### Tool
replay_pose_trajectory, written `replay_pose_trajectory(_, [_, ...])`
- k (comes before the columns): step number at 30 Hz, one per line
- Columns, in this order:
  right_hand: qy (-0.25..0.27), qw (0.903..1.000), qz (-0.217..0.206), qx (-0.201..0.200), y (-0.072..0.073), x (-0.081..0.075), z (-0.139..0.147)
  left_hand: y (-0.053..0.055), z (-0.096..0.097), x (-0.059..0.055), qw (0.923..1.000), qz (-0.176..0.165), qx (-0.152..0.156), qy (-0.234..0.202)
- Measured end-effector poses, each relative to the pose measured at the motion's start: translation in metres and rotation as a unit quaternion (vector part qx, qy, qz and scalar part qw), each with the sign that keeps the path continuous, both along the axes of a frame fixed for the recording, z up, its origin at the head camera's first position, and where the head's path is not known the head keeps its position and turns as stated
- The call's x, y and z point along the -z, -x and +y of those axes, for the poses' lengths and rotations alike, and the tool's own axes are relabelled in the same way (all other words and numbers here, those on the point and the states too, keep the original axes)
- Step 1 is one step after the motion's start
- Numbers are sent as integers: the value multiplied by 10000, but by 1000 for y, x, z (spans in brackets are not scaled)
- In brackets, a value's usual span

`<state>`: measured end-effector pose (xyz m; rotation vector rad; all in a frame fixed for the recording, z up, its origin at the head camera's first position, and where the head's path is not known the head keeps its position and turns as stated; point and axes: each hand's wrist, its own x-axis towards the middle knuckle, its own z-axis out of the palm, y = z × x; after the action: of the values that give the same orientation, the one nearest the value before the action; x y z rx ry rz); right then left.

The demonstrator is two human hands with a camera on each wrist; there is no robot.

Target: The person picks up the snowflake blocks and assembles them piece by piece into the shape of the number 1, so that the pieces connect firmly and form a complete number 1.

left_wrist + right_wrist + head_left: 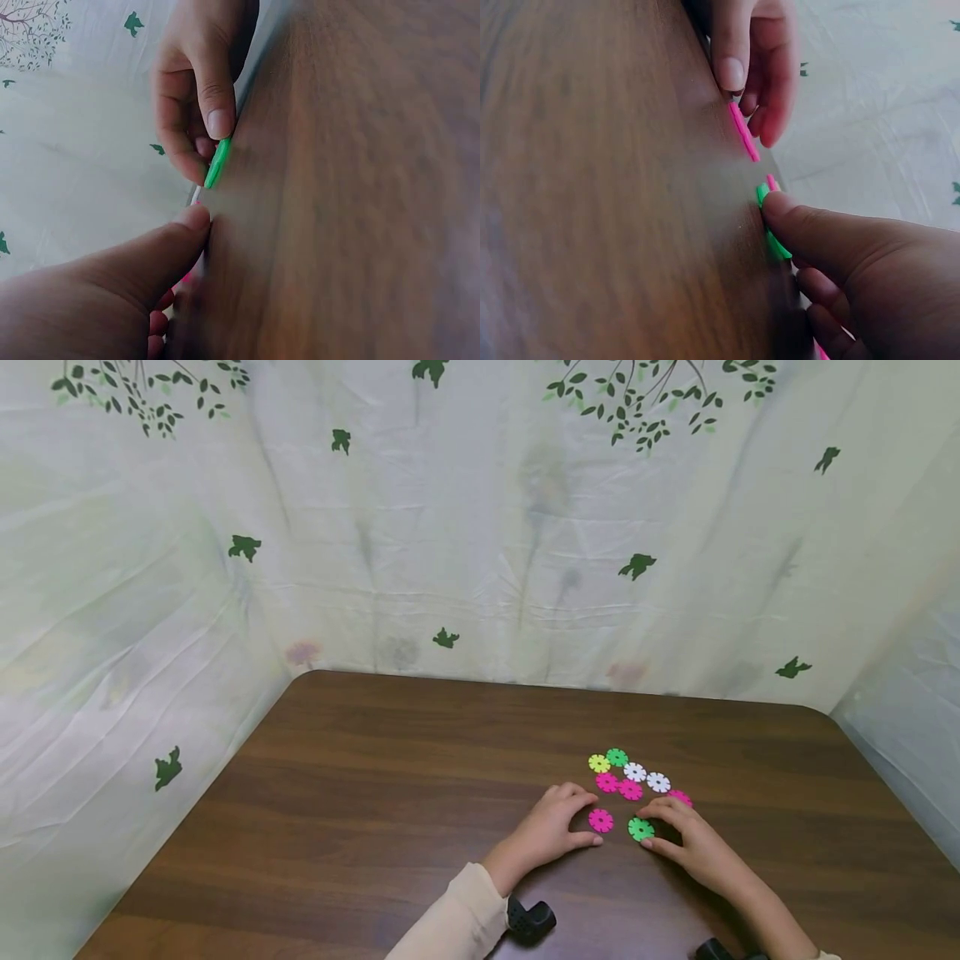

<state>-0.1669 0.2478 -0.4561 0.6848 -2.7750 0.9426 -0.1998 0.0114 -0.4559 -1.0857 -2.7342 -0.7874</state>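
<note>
My right hand pinches a green notched plastic disc between thumb and fingers, low over the table. In the left wrist view that green disc appears edge-on between the thumb and index finger. My left hand lies to the left, thumb and fingers spread around a pink notched disc with gaps showing on both sides. The right wrist view shows the pink disc edge-on, just below the left thumb. Another pink disc is partly hidden behind my right fingers.
Beyond the hands, a yellow disc, another green disc, two white discs and two pink discs lie close together on the brown wooden table. A leaf-patterned curtain hangs behind the table's far edge.
</note>
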Motion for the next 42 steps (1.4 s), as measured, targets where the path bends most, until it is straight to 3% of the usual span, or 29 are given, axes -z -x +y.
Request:
replay_pose_trajectory(6, [168,9998,70,-22,-1,-1,-1,1,7,-1,9995,144,-255,-97])
replay_pose_trajectory(14, [547,9969,-556,136,-2,-6,-4,2,10,-2,9989,-41,-441,-159])
replay_pose_trajectory(19, [544,9971,-512,135,-2,-7,-4,4,9,-6,9962,-316,-486,-654])
replay_pose_trajectory(27, [602,9967,-481,248,1,-15,-1,4,3,-17,9842,-810,-572,-1467])
replay_pose_trajectory(33, [878,9949,-342,358,6,-27,-4,4,-7,-32,9806,-655,-593,-1752])
replay_pose_trajectory(38, [824,9950,-307,469,12,-43,-10,4,-21,-47,9752,-491,-546,-2090])
replay_pose_trajectory(42, [781,9962,-196,342,16,-56,-19,3,-33,-56,9710,-325,-503,-2313])
